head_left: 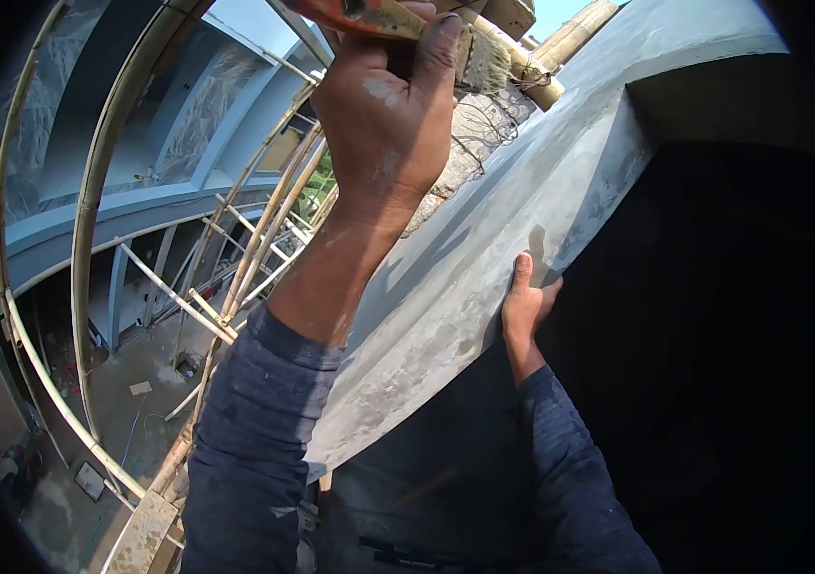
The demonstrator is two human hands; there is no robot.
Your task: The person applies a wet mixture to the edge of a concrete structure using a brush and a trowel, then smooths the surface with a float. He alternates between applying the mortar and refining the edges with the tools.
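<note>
My left hand is raised high and closed around the orange handle of a wide brush, whose pale bristles point right, close to the grey cement ledge. My right hand grips the lower edge of that ledge, thumb lying on the grey face and fingers hidden behind the edge. Both arms wear dark blue sleeves. The brush handle's far end is cut off by the top of the frame.
Bamboo scaffold poles curve up on the left, with lashed crosspieces. Far below lies a dusty floor with debris. A bamboo pole rests along the ledge's top. Dark shadow fills the space under the ledge on the right.
</note>
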